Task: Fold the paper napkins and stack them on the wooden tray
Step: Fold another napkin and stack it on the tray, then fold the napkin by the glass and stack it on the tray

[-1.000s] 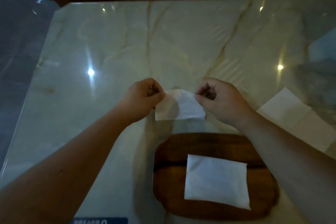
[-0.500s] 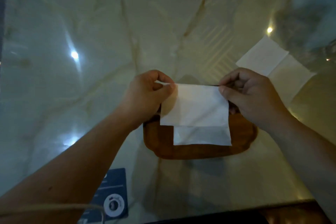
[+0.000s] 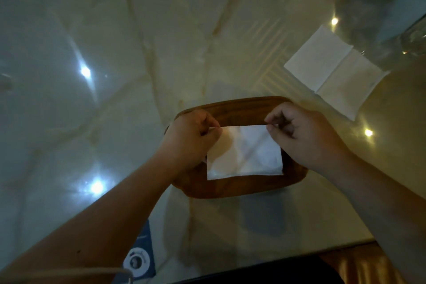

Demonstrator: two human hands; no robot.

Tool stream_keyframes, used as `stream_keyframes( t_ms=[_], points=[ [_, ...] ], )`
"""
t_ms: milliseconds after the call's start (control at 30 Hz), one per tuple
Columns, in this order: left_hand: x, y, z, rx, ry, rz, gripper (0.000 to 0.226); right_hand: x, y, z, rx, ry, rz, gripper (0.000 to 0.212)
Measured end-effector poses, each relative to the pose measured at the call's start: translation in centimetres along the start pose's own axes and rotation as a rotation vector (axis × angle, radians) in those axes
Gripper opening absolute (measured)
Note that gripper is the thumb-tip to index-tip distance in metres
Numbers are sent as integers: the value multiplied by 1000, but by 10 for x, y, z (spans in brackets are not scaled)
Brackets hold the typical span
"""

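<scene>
Surface: glossy pale marble table top (image 3: 115,30) with tan veins; bright ceiling lights reflect on it as white spots.
Room: dim; a dark band and an orange-brown strip run past the near table edge at the lower right.
Surroundings: an unfolded white paper napkin (image 3: 334,69) lies flat at the far right, well apart from the tray; a blue printed card with a round white emblem (image 3: 140,258) lies at the near edge.
Obstruction: both forearms cross the lower frame and cover parts of the tray's sides.
Container: dark brown oval wooden tray (image 3: 232,108), near centre.
Contents: folded white paper napkin (image 3: 246,154), over the tray; any stack beneath is hidden.
Left hand (image 3: 191,136): pinches the napkin's far-left corner.
Right hand (image 3: 304,131): pinches the far-right corner.
</scene>
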State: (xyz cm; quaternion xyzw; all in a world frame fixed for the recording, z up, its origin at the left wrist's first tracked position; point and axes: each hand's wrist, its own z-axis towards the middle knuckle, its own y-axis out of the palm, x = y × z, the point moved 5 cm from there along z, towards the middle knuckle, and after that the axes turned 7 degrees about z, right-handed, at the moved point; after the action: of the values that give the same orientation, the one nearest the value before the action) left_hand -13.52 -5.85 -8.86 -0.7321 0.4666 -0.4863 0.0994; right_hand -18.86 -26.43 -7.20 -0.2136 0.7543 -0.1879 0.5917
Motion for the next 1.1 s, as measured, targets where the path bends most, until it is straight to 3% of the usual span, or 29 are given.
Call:
stream_keyframes(
  t_ms=[133,333,533,867,1000,1100],
  points=[
    [0,0,1,51,57,173,11,5,2,0,-18,-39,-150,17],
    [7,-14,-1,260,306,549,15,6,-9,-2,37,-68,-373,33],
    [29,-17,13,261,342,563,17,19,-54,-4,198,17,-328,27],
    [112,16,65,223,309,483,14,100,-152,12,369,185,-330,28],
    [143,31,101,250,250,433,16,127,-175,26,364,264,-317,37],
    [153,45,130,189,148,499,32,142,-181,32,338,312,-271,38]
  ],
)
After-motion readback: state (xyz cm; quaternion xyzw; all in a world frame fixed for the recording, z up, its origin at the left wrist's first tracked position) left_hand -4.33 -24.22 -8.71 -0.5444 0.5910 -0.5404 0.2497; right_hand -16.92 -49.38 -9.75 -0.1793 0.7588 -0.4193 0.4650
